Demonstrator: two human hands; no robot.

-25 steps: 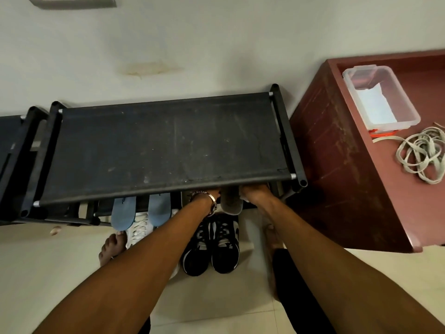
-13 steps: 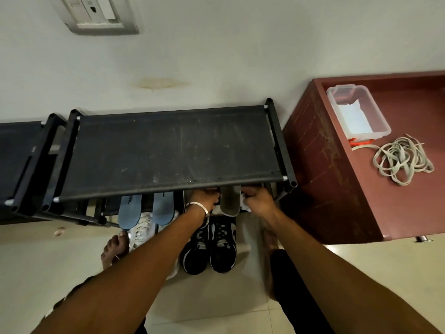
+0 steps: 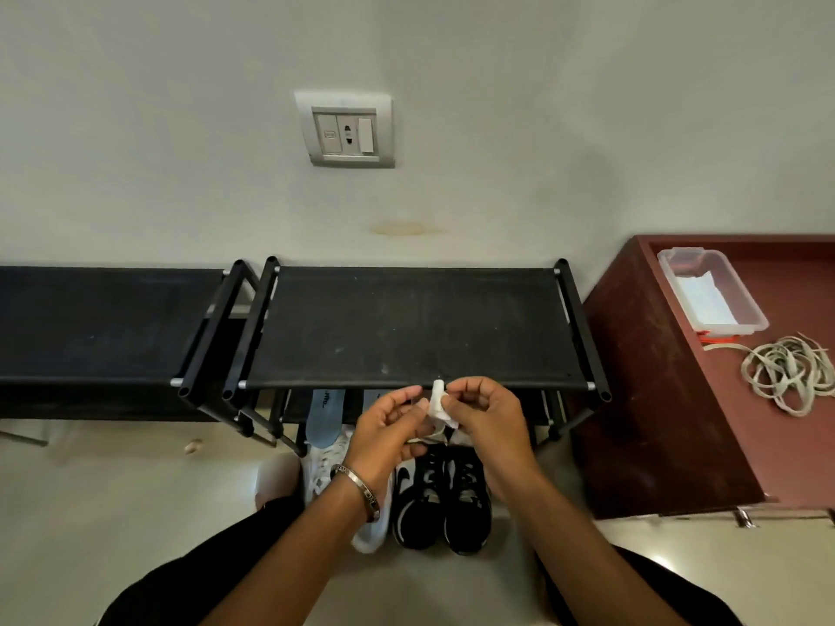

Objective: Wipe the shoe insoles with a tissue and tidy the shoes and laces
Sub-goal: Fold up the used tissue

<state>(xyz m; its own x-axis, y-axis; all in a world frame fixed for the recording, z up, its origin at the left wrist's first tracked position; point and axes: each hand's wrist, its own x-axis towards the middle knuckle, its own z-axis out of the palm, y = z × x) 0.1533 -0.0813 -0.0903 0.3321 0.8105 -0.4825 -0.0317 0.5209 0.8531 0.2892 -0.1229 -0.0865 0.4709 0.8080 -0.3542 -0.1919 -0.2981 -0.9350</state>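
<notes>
Both hands pinch a small white tissue [image 3: 437,405] between them, left hand [image 3: 389,426] and right hand [image 3: 485,417] near the black shoe rack [image 3: 415,329], above black sneakers [image 3: 440,499]

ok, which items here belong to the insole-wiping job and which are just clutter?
Job: tissue pinched by left hand and right hand; blue insole; black sneakers; white sneaker.

Lying about: shoe rack; plastic container; coiled cord; wall socket.
</notes>
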